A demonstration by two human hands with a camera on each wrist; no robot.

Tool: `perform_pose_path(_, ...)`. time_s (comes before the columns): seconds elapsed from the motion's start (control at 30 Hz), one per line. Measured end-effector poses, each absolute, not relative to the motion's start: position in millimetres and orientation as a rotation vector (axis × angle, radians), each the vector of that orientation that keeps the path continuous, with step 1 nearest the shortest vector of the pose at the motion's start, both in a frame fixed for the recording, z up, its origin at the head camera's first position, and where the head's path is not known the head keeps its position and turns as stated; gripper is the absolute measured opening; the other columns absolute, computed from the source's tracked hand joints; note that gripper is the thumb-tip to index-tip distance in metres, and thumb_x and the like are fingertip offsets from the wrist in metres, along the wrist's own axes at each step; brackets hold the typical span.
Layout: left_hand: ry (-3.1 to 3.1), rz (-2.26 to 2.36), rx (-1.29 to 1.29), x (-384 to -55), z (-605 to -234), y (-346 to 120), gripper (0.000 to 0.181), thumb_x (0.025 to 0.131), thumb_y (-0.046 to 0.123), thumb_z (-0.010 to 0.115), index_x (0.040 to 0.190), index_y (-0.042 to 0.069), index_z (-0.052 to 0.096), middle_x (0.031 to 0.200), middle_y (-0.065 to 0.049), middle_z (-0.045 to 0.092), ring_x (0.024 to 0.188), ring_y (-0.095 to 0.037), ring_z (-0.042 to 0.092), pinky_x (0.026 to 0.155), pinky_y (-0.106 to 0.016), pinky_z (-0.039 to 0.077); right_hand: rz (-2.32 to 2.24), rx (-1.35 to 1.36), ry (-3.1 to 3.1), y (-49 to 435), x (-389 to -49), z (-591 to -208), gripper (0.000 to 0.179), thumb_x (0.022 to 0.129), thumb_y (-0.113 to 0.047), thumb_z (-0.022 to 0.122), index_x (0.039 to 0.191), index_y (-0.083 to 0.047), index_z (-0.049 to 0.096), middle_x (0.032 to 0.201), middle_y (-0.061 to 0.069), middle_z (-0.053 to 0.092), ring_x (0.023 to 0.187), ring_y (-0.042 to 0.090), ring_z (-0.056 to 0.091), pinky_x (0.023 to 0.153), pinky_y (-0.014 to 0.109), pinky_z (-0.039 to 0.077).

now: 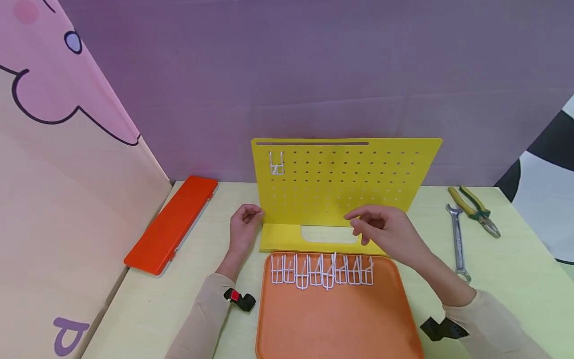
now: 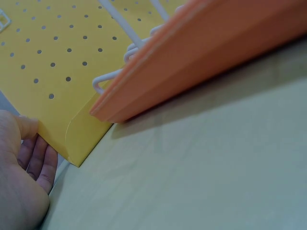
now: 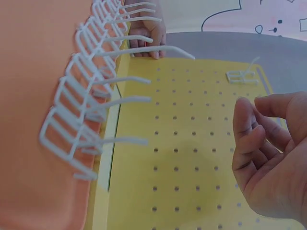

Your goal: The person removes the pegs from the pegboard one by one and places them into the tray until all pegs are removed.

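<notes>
A yellow pegboard [image 1: 314, 218] stands upright on its base, with one white wire hook [image 1: 276, 166] hanging near its upper left corner. My left hand [image 1: 244, 227] grips the board's lower left edge; in the left wrist view the thumb lies on the front face and the fingers go behind. In front of the board's lower right part hovers my right hand [image 1: 387, 229], fingers loosely bent and holding nothing, thumb and index fingertip close together in the right wrist view. Several white wire hooks [image 1: 302, 275] lie in a row along the far edge of an orange tray [image 1: 336, 319].
A red case [image 1: 172, 224] lies at the left of the table. To the right are a wrench [image 1: 458, 244] and pliers with yellow-green handles [image 1: 475, 209]. A purple cloth wall [image 1: 314, 65] rises behind the pegboard, and the tray sits against the board's base.
</notes>
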State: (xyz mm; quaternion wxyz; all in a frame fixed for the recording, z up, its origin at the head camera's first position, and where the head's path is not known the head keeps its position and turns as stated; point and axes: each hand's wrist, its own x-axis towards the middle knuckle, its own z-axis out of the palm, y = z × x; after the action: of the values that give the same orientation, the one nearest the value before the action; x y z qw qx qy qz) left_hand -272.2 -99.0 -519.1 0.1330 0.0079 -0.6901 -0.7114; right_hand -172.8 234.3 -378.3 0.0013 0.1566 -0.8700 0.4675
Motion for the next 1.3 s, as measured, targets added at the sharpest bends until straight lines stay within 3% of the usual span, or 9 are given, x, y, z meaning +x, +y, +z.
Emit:
perform_pose_path(0.33, -1.998, -2.079, 0.034, -271, -520, -99, 0.005, 0.102, -0.006, 0.074, 0.104, -0.003, 0.071, 0.099, -0.004, 0.071, 0.088, -0.011, 0.066, 0.082, -0.017, 0.055, 1.611, 0.531, -2.608, 193, -190, -373, 0.019, 0.108, -0.014, 0.074, 0.125, -0.007, 0.08, 0.093, 0.01, 0.075, 0.073, 0.023, 0.071, 0.068, 0.032, 0.054)
perform_pose_path(0.63, -1.997, -2.063, 0.003, -275, -521, -97, 0.008, 0.102, -0.008, 0.074, 0.108, -0.009, 0.07, 0.098, -0.004, 0.069, 0.088, -0.01, 0.066, 0.084, -0.017, 0.055, 1.77, 0.549, -2.426, 164, -198, -357, 0.019, 0.109, -0.012, 0.072, 0.126, -0.004, 0.078, 0.09, 0.005, 0.074, 0.071, 0.025, 0.07, 0.051, 0.028, 0.045)
perform_pose_path(1.03, -2.018, -2.048, 0.016, -273, -519, -100, 0.007, 0.103, -0.006, 0.073, 0.108, -0.008, 0.07, 0.101, -0.01, 0.07, 0.088, -0.01, 0.065, 0.082, -0.017, 0.055, 1.946, 0.599, -2.259, 124, -217, -343, 0.03, 0.11, -0.008, 0.07, 0.138, 0.001, 0.072, 0.088, 0.0, 0.075, 0.065, 0.019, 0.068, 0.049, 0.025, 0.045)
perform_pose_path(1.3, -2.008, -2.058, 0.019, -273, -521, -100, 0.007, 0.103, -0.005, 0.074, 0.108, -0.007, 0.07, 0.1, -0.008, 0.07, 0.088, -0.011, 0.066, 0.082, -0.017, 0.055, 2.024, 0.612, -2.247, 101, -230, -341, 0.034, 0.11, -0.01, 0.07, 0.144, -0.006, 0.071, 0.094, 0.022, 0.074, 0.063, 0.019, 0.068, 0.049, 0.024, 0.043)
